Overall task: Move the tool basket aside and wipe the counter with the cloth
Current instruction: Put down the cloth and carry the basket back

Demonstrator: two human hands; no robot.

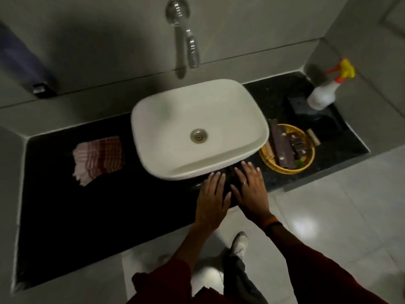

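Neither step looks begun. The left hand (211, 199) and right hand (252, 190) are resting flat, fingers spread and holding nothing, on the black counter (87, 216) before the sink (153, 110). The tool basket (287, 149) is sitting just right of the sink; the cloth (98, 159) is lying folded, well left.

Glossy ceramic basin (197, 119), woven basket (287, 170), checked cloth (98, 159)
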